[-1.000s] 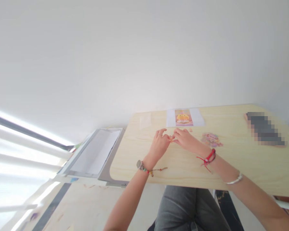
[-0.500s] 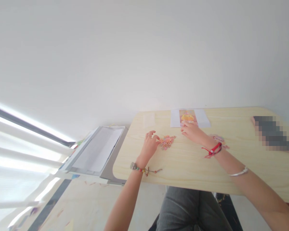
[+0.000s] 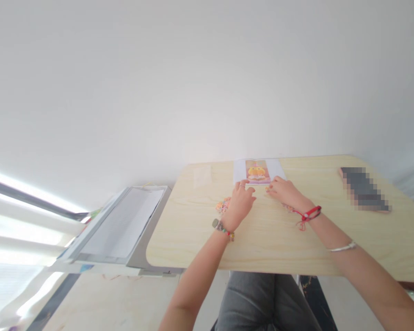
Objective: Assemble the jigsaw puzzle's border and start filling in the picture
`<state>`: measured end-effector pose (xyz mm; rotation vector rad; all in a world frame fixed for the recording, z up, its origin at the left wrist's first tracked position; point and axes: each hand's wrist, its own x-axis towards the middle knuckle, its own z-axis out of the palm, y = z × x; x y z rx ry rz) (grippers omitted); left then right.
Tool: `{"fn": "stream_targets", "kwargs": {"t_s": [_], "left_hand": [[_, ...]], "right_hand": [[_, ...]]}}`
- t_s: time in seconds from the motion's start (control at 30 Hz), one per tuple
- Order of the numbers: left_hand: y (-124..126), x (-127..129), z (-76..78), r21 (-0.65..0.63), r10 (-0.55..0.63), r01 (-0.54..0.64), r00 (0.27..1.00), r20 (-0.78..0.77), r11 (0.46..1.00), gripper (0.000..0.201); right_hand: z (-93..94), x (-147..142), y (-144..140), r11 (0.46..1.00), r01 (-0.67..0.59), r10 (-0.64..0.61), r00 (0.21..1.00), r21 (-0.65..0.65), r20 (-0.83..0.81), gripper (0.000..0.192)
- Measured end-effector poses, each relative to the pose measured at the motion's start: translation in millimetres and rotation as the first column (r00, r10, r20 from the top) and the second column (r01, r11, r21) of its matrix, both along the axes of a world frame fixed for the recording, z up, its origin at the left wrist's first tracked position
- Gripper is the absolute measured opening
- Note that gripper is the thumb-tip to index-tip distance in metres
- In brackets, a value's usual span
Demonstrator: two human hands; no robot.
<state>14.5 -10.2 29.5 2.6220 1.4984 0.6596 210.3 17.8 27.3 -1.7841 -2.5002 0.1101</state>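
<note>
My left hand point(image 3: 240, 207) hovers over the table with its fingers bent and apart, and nothing shows in them. Partly hidden behind it lies a pile of small pink and orange jigsaw pieces point(image 3: 222, 205). My right hand point(image 3: 285, 192) is closed in a pinch on a small yellowish jigsaw piece point(image 3: 267, 188), just below the picture sheet. Under my right wrist a second group of pieces point(image 3: 289, 208) is mostly covered. The white sheet point(image 3: 239, 171) carries a printed picture point(image 3: 257, 172) of a yellow figure on pink.
A clear plastic sheet point(image 3: 202, 176) lies at the table's back left. At the right is a dark, blurred phone-like slab point(image 3: 365, 189). A grey stand with papers point(image 3: 124, 223) adjoins the left table edge point(image 3: 158, 232). The wall rises behind the table.
My left hand has moved right, away from the pile and towards my right hand. My right hand has drawn back from the picture and now pinches a small piece. The view has shifted slightly right.
</note>
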Motion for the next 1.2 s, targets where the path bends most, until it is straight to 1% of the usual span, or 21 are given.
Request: {"fn": "stream_targets", "kwargs": {"t_s": [0.1, 0.17, 0.27, 0.33, 0.43, 0.5, 0.6, 0.67, 0.77, 0.9, 1.0, 1.1, 1.2], "left_hand": [[8.9, 21.5, -1.5, -0.034, 0.004, -0.006, 0.998, -0.066, 0.999, 0.019], [15.1, 28.1, -1.9, -0.047, -0.007, 0.002, 0.996, -0.089, 0.999, 0.027], [21.9, 29.7, -2.2, -0.066, -0.043, 0.037, 0.995, -0.094, 0.997, 0.042], [23.7, 27.7, -3.7, -0.084, -0.043, 0.035, 0.994, -0.101, 0.996, 0.044], [23.6, 23.2, -8.2, -0.107, -0.045, 0.031, 0.991, -0.125, 0.994, 0.036], [22.8, 19.8, -11.4, -0.110, -0.065, 0.050, 0.988, -0.140, 0.993, 0.029], [19.5, 14.4, -13.0, -0.110, -0.077, 0.059, 0.984, -0.162, 0.992, 0.018], [13.5, 11.3, -11.3, -0.113, -0.069, 0.051, 0.984, -0.164, 0.992, 0.015], [-4.9, 10.3, -7.3, -0.106, -0.031, 0.019, 0.993, -0.113, 0.994, 0.017], [-39.8, 20.8, -6.2, -0.123, 0.050, -0.055, 0.998, -0.048, 0.991, 0.021], [-59.3, 33.6, -8.2, -0.146, 0.083, -0.086, 0.996, -0.030, 0.986, 0.023], [-67.4, 42.5, -9.8, -0.145, 0.133, -0.135, 0.991, -0.024, 0.980, 0.021], [-67.9, 43.9, -10.0, -0.155, 0.191, -0.194, 0.981, -0.030, 0.969, 0.020]], "right_hand": [[-1.4, -8.1, -1.8, 0.998, 0.056, -0.056, 0.998, 0.002, 0.010, 0.022], [-5.3, -12.9, -2.5, 0.998, 0.066, -0.066, 0.998, 0.021, -0.014, 0.021], [-13.8, -17.1, -2.9, 0.998, 0.030, -0.024, 0.995, 0.058, -0.093, 0.018], [-18.4, -17.0, -3.0, 0.998, -0.025, 0.035, 0.987, 0.063, -0.160, 0.017], [-20.5, -13.4, -3.5, 0.991, -0.128, 0.135, 0.960, 0.042, -0.245, 0.016], [-19.0, -10.0, -4.7, 0.983, -0.181, 0.179, 0.947, 0.020, -0.265, 0.017], [-15.4, -4.3, -10.2, 0.984, -0.176, 0.172, 0.951, 0.009, -0.258, 0.019], [-13.4, 0.8, -18.1, 0.990, -0.142, 0.142, 0.955, 0.022, -0.260, 0.017], [-10.5, 10.9, -35.4, 0.990, -0.137, 0.136, 0.955, 0.016, -0.265, 0.018], [-4.7, 22.4, -55.1, 0.974, -0.225, 0.219, 0.949, 0.001, -0.227, 0.023], [-0.6, 22.2, -60.9, 0.966, -0.259, 0.257, 0.952, 0.008, -0.169, 0.013], [-0.1, 13.8, -64.1, 0.967, -0.252, 0.254, 0.960, 0.032, -0.119, 0.007], [-5.0, 3.2, -67.9, 0.971, -0.223, 0.229, 0.970, 0.083, -0.080, 0.012]]}}
